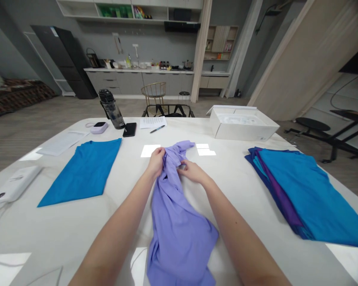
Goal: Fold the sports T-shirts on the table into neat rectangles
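Seen from the head camera, a person is gripping a lilac shirt at the centre of a white table. The left hand is closing around a bunched fold at the shirt's upper end, fingers curled into the cloth. The right hand is pinching the same gathered end from the other side, just beside the left, thumb and fingers pressed on the fabric. The shirt is lying crumpled and twisted, running from the middle of the frame down to the bottom edge between the two forearms.

At the left of the frame a blue shirt is lying flat, well apart from the hands. At the right a stack of shirts is sitting with a blue one on top and purple and navy edges showing beneath. In the upper right an open white box is resting on the table. Toward the upper left a dark water bottle is standing upright, with a black phone just beside it and a pen lying on a sheet of paper nearby. A white device is lying at the far left edge.
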The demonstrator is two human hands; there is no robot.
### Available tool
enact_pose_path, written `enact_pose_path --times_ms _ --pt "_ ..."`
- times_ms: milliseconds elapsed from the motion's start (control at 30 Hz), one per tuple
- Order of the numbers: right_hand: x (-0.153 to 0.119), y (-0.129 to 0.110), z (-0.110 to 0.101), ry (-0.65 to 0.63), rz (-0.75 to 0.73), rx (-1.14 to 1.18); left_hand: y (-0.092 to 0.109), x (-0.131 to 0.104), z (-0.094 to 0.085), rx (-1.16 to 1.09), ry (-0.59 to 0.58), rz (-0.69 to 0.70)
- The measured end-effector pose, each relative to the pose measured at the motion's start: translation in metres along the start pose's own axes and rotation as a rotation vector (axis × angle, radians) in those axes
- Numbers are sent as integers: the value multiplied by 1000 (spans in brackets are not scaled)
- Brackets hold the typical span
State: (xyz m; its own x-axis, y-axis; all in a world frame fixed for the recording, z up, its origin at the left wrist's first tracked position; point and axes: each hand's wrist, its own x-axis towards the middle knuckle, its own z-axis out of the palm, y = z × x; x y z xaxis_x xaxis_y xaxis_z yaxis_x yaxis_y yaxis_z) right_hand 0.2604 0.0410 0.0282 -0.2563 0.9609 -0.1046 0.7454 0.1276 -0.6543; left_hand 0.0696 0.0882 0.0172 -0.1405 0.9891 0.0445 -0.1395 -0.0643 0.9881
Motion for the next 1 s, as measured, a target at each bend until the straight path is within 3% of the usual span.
enact_pose_path --times_ms 67,167,233,300,433,533,667,800,900,1000 --pt "-1 -5 7 27 -21 -61 2 4 -12 262 -42 156" --pt "-2 -12 13 67 -48 -110 11 4 -23 645 -339 437" --pt "-3 -15 14 120 -47 -109 18 0 -23 781 -540 485" --pt "-3 -17 12 204 -35 -84 25 -6 -21 840 -611 438" --pt "-5 -21 3 379 -36 45 40 -15 -14 746 -565 278" --pt "-5 -24 -3 352 -91 172 43 -17 -9 569 -533 239" --pt "0 -22 1 316 -174 305 35 -13 -1 442 -271 150" --pt "7 -12 14 395 -141 347 31 -3 -4 -86 -35 -80" --pt "9 -9 24 307 -88 322 35 6 -15 -416 -6 -205" --pt "8 -13 30 205 6 417 39 14 -26 -515 -5 -322"
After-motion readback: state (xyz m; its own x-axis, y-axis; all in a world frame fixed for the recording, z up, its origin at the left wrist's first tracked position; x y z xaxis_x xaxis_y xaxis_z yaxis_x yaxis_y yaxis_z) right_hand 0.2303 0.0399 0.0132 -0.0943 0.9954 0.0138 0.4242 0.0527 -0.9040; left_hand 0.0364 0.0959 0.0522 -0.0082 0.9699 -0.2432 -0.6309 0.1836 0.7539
